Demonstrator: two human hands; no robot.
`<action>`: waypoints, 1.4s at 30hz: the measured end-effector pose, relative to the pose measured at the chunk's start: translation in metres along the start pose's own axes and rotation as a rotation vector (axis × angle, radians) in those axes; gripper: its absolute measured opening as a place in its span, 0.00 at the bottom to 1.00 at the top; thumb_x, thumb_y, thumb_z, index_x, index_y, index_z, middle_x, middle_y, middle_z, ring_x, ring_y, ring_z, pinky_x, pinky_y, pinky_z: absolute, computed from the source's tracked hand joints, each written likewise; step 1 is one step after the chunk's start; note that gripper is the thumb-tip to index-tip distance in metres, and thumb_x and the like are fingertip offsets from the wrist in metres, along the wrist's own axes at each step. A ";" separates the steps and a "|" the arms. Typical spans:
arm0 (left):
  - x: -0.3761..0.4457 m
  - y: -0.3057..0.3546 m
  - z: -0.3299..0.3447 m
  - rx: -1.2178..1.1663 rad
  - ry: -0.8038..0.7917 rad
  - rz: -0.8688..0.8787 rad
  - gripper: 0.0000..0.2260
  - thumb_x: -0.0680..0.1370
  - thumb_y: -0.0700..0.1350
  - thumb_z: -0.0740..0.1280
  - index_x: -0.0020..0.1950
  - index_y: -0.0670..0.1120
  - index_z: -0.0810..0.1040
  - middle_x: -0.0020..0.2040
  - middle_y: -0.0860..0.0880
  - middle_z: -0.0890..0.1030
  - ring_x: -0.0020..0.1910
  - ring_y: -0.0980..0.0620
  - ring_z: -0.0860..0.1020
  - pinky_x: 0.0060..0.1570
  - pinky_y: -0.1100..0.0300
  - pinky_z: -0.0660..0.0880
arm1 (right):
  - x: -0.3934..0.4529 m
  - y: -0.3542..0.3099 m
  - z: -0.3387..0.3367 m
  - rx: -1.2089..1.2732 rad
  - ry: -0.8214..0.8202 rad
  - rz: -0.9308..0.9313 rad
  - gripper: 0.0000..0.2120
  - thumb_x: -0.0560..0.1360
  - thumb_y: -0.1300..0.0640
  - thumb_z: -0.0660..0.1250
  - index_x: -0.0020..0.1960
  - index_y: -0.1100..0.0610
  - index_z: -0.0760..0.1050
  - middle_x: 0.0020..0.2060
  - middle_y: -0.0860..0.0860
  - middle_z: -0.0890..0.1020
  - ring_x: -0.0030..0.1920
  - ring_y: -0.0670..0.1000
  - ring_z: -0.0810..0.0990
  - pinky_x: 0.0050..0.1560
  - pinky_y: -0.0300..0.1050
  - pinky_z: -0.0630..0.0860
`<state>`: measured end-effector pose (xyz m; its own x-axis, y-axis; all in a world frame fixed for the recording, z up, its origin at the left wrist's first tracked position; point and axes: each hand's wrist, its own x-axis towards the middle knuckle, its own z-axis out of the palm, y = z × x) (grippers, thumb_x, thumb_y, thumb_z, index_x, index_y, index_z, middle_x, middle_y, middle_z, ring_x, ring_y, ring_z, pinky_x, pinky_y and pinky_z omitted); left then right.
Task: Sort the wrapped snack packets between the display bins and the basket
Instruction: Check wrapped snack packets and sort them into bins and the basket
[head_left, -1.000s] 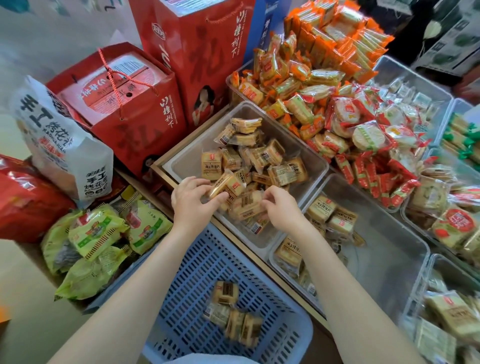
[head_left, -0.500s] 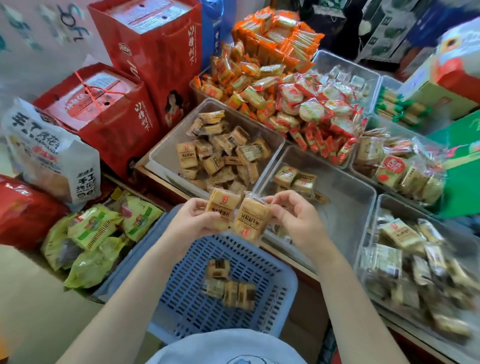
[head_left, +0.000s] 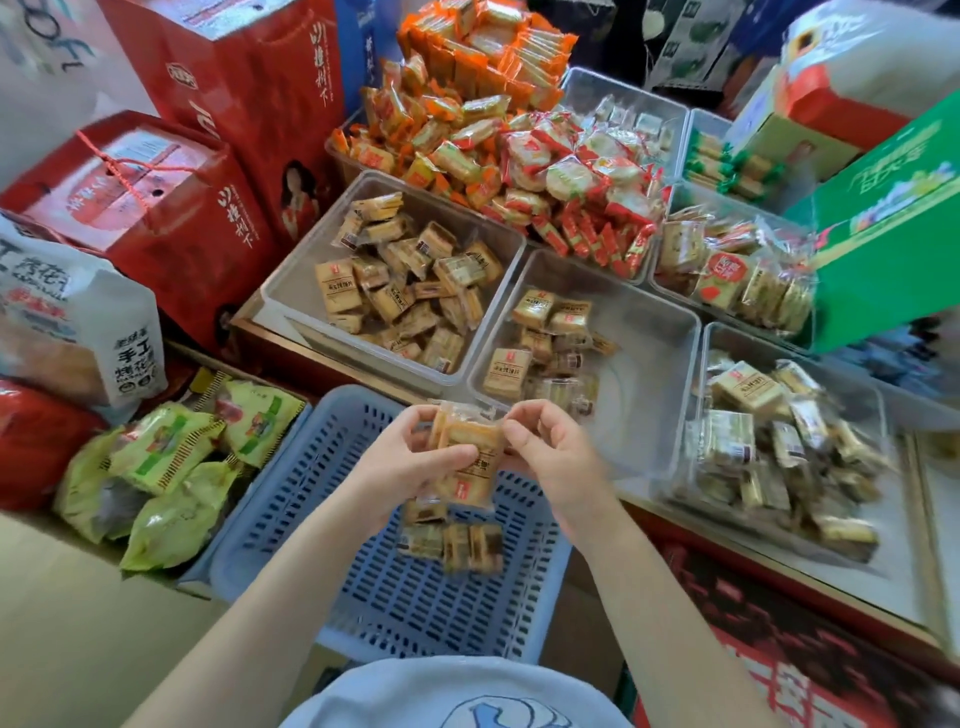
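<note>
Wrapped snack packets (head_left: 470, 447) sit bunched between both hands, held just above the blue basket (head_left: 332, 499) and short of the near rim of the display bins. The left hand (head_left: 410, 457) curls its fingers round the near side of the bunch, thumb laid across the front wrapper; the right hand (head_left: 550, 447) pinches the far edge with bent fingers. How many packets are in the bunch I cannot tell; at least two edges show.

The step in hand looks like the carry between bin and basket, probably a drop into the basket, since the bunch hangs over a small cluster of packets (head_left: 452, 540) already lying on its slatted floor. The next move would call for lowering the bunch and letting go with both hands together, so the packets land flat beside the cluster and not on the basket's rim.

The packets are small, squarish, tan biscuits in clear film with a red mark and dark lettering, the same sort as those in the left clear bin (head_left: 291, 291) and the middle clear bin (head_left: 654, 332) on the counter (head_left: 841, 587).
</note>
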<state>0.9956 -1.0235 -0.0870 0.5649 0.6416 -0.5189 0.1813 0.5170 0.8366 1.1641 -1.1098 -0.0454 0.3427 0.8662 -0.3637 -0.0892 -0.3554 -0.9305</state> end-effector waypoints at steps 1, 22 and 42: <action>-0.003 -0.003 -0.003 0.005 0.000 0.022 0.31 0.66 0.49 0.83 0.65 0.48 0.76 0.53 0.47 0.87 0.54 0.46 0.85 0.46 0.53 0.83 | -0.002 0.002 0.001 -0.040 0.020 0.011 0.03 0.82 0.59 0.66 0.50 0.55 0.77 0.46 0.58 0.83 0.52 0.59 0.83 0.55 0.57 0.83; -0.026 0.013 -0.016 0.164 -0.158 0.246 0.19 0.76 0.64 0.70 0.65 0.62 0.75 0.52 0.37 0.82 0.52 0.37 0.82 0.49 0.38 0.82 | -0.026 0.001 0.053 0.177 0.319 0.094 0.05 0.82 0.58 0.66 0.50 0.58 0.79 0.46 0.59 0.83 0.48 0.55 0.81 0.54 0.56 0.80; -0.034 0.014 -0.005 -0.112 0.127 0.133 0.11 0.84 0.45 0.65 0.52 0.43 0.86 0.46 0.42 0.87 0.44 0.48 0.85 0.38 0.56 0.82 | -0.035 0.004 0.063 0.157 0.207 0.195 0.15 0.78 0.51 0.72 0.59 0.60 0.77 0.53 0.59 0.84 0.55 0.57 0.84 0.47 0.46 0.83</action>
<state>0.9745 -1.0350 -0.0582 0.4706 0.7709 -0.4293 0.0171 0.4784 0.8780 1.0927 -1.1191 -0.0389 0.4866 0.6914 -0.5340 -0.3092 -0.4354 -0.8455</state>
